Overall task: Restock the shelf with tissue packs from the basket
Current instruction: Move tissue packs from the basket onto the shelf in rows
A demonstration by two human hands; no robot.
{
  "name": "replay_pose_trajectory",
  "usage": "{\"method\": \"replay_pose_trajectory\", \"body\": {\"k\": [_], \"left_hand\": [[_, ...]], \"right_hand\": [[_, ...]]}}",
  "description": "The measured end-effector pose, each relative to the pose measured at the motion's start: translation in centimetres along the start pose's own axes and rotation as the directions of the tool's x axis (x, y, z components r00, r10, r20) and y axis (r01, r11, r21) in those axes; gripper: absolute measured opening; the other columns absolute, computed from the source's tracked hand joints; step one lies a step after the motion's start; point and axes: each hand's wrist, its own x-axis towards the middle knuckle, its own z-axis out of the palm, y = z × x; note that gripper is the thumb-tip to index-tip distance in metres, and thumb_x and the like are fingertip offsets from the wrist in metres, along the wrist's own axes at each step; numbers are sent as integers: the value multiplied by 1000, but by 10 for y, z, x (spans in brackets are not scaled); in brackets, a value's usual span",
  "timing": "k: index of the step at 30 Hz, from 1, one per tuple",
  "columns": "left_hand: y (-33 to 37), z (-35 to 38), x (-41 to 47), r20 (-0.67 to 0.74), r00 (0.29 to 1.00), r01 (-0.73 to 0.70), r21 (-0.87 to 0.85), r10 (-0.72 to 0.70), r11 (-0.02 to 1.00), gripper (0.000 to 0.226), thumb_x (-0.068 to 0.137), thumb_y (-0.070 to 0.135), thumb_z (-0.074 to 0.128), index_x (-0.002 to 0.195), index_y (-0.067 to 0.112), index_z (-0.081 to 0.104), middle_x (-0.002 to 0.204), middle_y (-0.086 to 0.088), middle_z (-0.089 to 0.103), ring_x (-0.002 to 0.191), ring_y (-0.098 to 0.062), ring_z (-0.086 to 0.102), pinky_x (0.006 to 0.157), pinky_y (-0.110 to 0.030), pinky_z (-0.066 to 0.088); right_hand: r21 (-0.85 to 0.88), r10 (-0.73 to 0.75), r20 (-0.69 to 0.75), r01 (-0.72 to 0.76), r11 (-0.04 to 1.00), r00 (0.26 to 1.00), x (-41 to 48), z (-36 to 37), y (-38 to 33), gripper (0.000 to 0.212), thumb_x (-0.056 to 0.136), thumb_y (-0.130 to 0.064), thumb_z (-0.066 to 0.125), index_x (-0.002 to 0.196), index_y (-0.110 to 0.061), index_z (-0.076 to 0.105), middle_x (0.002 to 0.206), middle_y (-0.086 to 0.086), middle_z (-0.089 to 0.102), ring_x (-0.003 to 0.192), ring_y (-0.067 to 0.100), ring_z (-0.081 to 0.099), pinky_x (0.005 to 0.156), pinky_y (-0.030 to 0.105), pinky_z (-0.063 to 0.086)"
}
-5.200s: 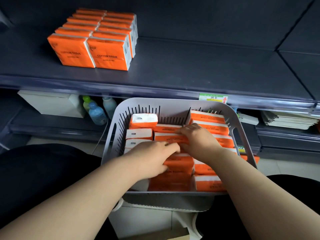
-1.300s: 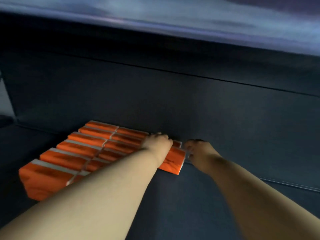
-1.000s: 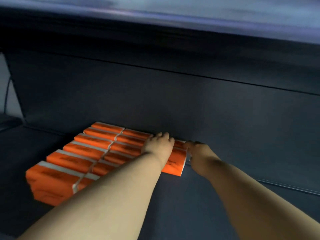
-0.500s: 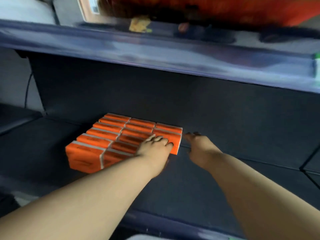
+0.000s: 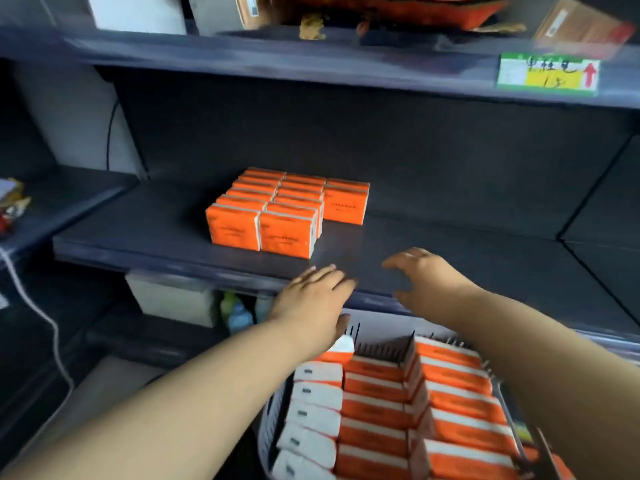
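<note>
Orange tissue packs (image 5: 270,209) stand in two rows on the dark shelf (image 5: 138,233), with a newer pack (image 5: 346,202) at the back right beside them. My left hand (image 5: 311,303) hovers empty over the shelf's front edge, fingers spread. Just to its right, my right hand (image 5: 426,278) is likewise empty with fingers apart. Below both hands the grey basket (image 5: 270,420) holds several orange and white tissue packs (image 5: 415,403).
An upper shelf (image 5: 311,60) overhangs with boxes and a green-yellow price label (image 5: 549,76). Under the tissue shelf sit a pale box (image 5: 173,299) and bottles (image 5: 239,313). A white cable (image 5: 41,313) hangs at the left. Bare shelf surface stretches to the right.
Both hands let go of the pack set at the back right of the rows and drew back to the shelf's front edge. The view tilted down, so the basket shows again.
</note>
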Motion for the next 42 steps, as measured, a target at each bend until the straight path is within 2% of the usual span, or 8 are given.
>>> {"method": "replay_pose_trajectory", "body": {"k": [5,9,13,21,27,34,38,42], "left_hand": [[3,15,-40,72,996,57,-16,-56,998,62,92,40,47,147,25,23,154,8,22,143,-10,15,115,-24,6],[6,18,-56,85,993,85,28,-87,996,64,69,47,74,126,25,57,129,9,57,122,-9,52,98,-20,40],[3,44,-60,189,978,99,-80,-83,992,58,92,38,49,145,26,28,150,10,30,139,-11,24,110,-24,22],[5,79,-33,285,953,149,-140,-104,979,56,93,38,47,144,33,26,149,13,29,135,-11,30,105,-32,34],[12,98,-13,288,951,166,-161,-115,973,55,93,37,47,144,34,26,149,16,28,135,-9,30,104,-28,32],[33,119,-10,324,946,85,-208,-14,975,56,93,36,50,145,32,29,149,13,31,135,-9,30,108,-30,32],[46,121,-3,322,945,22,-254,63,967,53,94,33,48,144,30,32,147,14,33,134,-8,31,110,-28,30],[58,125,21,279,956,9,-325,87,946,48,95,29,47,142,28,36,145,10,37,133,-9,33,110,-29,31]], "right_hand": [[-5,16,43,-16,1000,999,-43,25,2,51,87,-17,61,135,-22,46,138,3,44,126,20,44,102,22,32],[-7,42,103,-42,999,994,-66,51,10,50,88,-16,55,135,-26,45,141,-2,42,129,16,42,105,21,29],[32,115,123,-120,992,986,-76,77,36,50,85,-17,58,133,-28,48,136,0,48,123,18,48,104,29,38],[147,247,35,-249,957,969,-76,109,87,43,84,-12,65,126,-19,57,128,3,55,118,23,51,99,27,38],[100,208,-107,-197,975,972,-56,100,106,36,83,-10,63,118,-19,62,123,2,60,117,22,52,101,30,40],[29,293,61,-295,955,954,-45,95,121,48,87,0,50,130,-21,54,134,3,49,119,24,50,94,31,45],[-46,342,108,-339,940,933,-40,93,134,54,82,4,44,124,-28,57,124,4,54,107,25,55,84,39,53],[-91,365,136,-355,931,921,-38,95,140,51,84,4,41,124,-25,55,118,4,59,93,24,59,77,34,55]]}}
